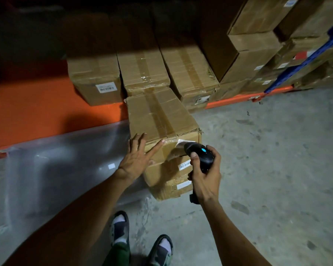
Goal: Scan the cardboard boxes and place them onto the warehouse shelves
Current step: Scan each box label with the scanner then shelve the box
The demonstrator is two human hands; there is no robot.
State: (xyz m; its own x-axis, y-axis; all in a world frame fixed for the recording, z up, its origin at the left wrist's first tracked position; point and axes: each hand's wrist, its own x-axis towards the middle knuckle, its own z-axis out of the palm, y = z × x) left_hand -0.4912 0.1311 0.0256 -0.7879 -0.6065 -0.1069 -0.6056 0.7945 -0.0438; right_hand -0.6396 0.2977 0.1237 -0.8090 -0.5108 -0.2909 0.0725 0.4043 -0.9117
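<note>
A stack of taped cardboard boxes stands on the concrete floor in front of me; the top box (pixel 160 118) has a white label at its near right corner, with two more boxes (pixel 167 181) under it. My left hand (pixel 138 158) lies flat with fingers spread on the top box's near left edge. My right hand (pixel 204 175) grips a black handheld scanner (pixel 200 152) with a blue button, its head pointed at the label, close to the box face.
An orange shelf beam (pixel 37 108) runs low on the left, with three boxes (pixel 142 73) on the shelf behind the stack. More boxes (pixel 258 45) fill the shelf at right by a blue upright (pixel 296 64). Clear plastic sheet (pixel 46 169) covers the floor at left.
</note>
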